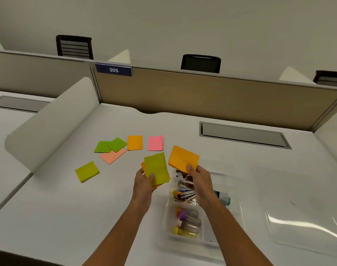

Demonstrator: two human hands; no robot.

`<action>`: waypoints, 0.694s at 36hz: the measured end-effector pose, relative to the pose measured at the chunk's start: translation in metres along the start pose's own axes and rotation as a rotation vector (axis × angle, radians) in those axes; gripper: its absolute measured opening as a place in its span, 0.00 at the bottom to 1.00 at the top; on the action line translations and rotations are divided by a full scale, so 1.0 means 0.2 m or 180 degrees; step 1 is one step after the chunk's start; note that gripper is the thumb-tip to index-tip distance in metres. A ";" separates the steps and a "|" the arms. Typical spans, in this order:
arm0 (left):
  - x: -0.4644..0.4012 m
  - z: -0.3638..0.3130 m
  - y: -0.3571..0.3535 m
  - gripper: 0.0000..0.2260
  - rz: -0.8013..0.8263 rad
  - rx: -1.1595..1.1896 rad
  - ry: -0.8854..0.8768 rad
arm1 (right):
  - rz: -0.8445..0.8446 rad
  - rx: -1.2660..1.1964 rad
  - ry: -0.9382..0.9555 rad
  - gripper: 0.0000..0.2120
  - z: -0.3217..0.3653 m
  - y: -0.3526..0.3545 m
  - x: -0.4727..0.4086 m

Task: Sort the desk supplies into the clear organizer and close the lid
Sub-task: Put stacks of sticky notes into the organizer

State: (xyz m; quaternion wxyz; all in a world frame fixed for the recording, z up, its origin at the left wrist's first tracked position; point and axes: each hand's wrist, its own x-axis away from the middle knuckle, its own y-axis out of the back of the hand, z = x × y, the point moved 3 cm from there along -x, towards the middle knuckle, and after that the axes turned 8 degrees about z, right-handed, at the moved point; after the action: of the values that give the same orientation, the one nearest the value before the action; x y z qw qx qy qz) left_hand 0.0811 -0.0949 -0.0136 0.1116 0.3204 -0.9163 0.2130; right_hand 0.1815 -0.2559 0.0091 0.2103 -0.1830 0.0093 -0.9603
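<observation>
My left hand (143, 184) grips a small stack of sticky notes (157, 168), a yellow-green pad on top of orange ones. An orange sticky pad (183, 157) is pinched in my right hand (199, 180), held above the far end of the clear organizer (168, 217). The organizer holds binder clips, a stapler and small tubes in its compartments. Loose pads lie on the desk: yellow-green (87, 171), salmon (112, 156), two green (110, 145), orange (135, 142) and pink (155, 143). The clear lid (302, 208) lies flat to the right of the organizer.
A white curved divider (48, 123) borders the desk on the left and a tan partition (211, 95) stands at the back. A grey cable hatch (242, 134) is set into the desk at back right. Black chairs show beyond the partition.
</observation>
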 end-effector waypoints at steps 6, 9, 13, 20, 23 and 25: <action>-0.02 -0.02 -0.20 0.21 0.0470 -0.0082 0.0040 | -0.0438 -0.0531 0.0026 0.07 0.02 0.22 0.04; -0.02 -0.03 -0.31 0.22 0.0695 -0.0182 -0.0020 | -0.0754 -0.0916 0.0046 0.06 0.03 0.32 0.06; -0.05 -0.01 -0.43 0.25 0.0836 -0.0485 -0.0031 | -0.1033 -0.1252 0.0117 0.09 0.03 0.44 0.09; -0.12 0.03 -0.61 0.26 0.0755 -0.1035 0.0082 | -0.1360 -0.1407 0.0170 0.06 0.02 0.62 0.15; -0.16 0.03 -0.69 0.23 0.0783 -0.1185 0.0065 | -0.1466 -0.1470 0.0191 0.06 0.03 0.68 0.16; -0.17 0.03 -0.73 0.19 0.0829 -0.1353 -0.0019 | -0.1501 -0.1495 0.0232 0.06 0.03 0.71 0.17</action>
State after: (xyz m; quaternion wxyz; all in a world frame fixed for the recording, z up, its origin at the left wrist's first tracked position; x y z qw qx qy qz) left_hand 0.2008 -0.1825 0.0158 0.1454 0.1696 -0.9743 0.0271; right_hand 0.2121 -0.3989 0.0133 -0.0661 -0.1892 0.1953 -0.9600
